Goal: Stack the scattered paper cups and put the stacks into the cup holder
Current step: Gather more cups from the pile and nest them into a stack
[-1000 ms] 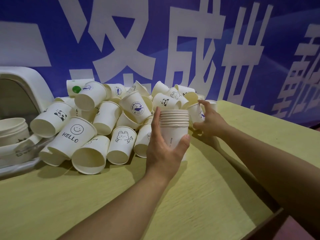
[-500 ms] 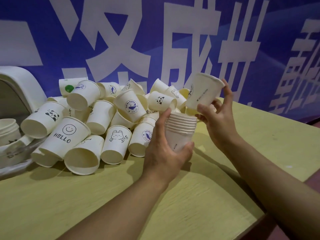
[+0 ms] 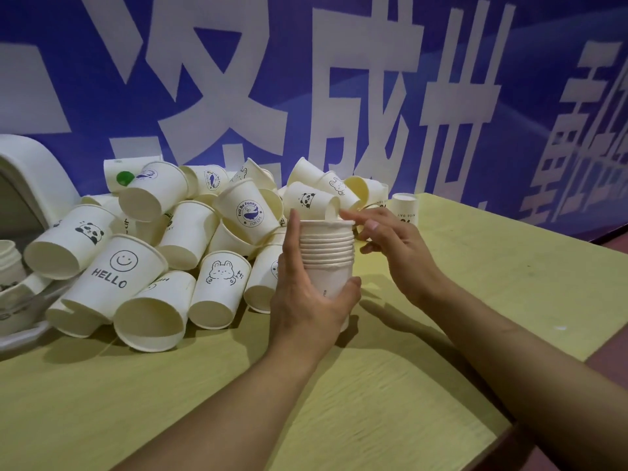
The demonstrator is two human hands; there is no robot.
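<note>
My left hand (image 3: 306, 294) grips an upright stack of several nested white paper cups (image 3: 328, 253) above the yellow table (image 3: 373, 385). My right hand (image 3: 390, 246) is just right of the stack, fingers stretched out with the fingertips at the top rim, holding nothing. Behind and left of the stack lies a heap of scattered white paper cups (image 3: 153, 249) on their sides, printed with pandas, rabbits, whales and a "HELLO" smiley. One cup (image 3: 404, 205) stands upside down at the back right of the heap.
A white curved plastic object (image 3: 37, 171) stands at the far left with cups (image 3: 10, 263) inside it. A blue banner with large white characters (image 3: 339, 96) covers the wall behind. The table's right edge (image 3: 605, 345) drops off near my right forearm.
My right hand carried the picked-up cup down into the top of the stack and let go of it. The stack in my left hand is now one cup taller.
</note>
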